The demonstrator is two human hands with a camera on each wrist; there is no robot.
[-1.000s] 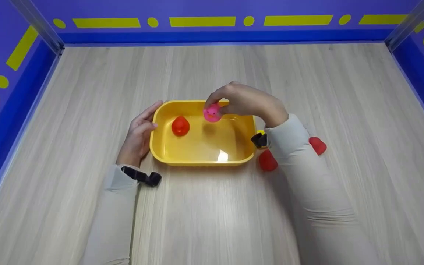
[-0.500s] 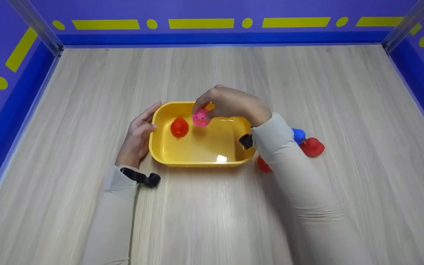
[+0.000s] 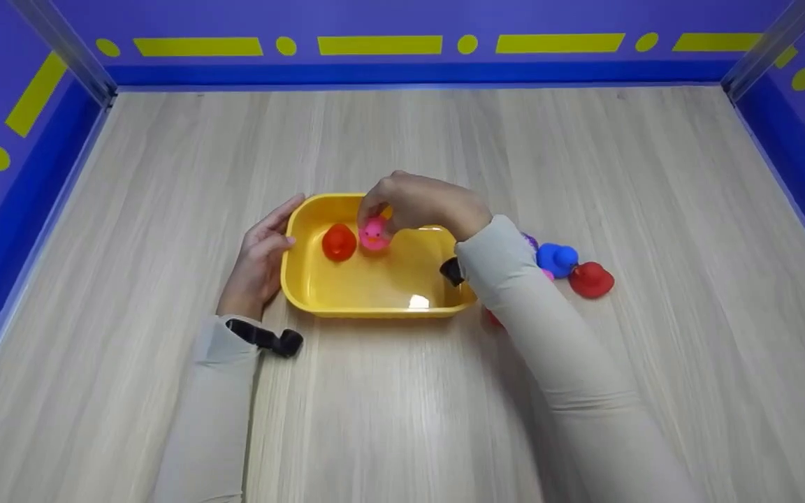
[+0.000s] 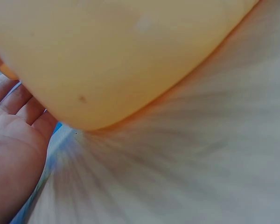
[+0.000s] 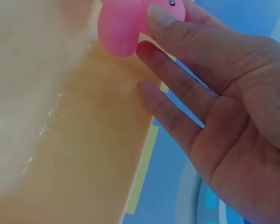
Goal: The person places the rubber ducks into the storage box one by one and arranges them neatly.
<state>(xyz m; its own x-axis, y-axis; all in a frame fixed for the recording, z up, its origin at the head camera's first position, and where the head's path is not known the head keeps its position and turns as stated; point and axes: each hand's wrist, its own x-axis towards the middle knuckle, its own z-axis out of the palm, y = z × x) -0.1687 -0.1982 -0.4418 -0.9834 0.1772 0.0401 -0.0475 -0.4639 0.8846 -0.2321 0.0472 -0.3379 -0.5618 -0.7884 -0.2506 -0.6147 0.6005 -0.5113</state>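
A pink duck (image 3: 374,234) is pinched between the thumb and fingers of my right hand (image 3: 425,202), inside the yellow tub (image 3: 374,312). Just left of it a red duck (image 3: 339,242) sits on the tub's floor. In the right wrist view, the thumb of my right hand (image 5: 224,88) presses the pink duck (image 5: 123,28), with two lower fingers extended below it. My left hand (image 3: 256,258) rests against the tub's left end, thumb at the rim. The left wrist view shows my left hand (image 4: 18,144) with its fingers at the side of the tub (image 4: 121,60).
Right of the tub, partly behind my right sleeve, lie a blue duck (image 3: 556,260), another red duck (image 3: 591,280) and bits of pink, purple and red things. Blue-purple walls with yellow marks (image 3: 380,45) border the wooden table (image 3: 402,405).
My right hand has moved left and toward the tub's floor with the pink duck, now close beside the red one. More of the ducks on the right has come into view. My left hand stays at the tub.
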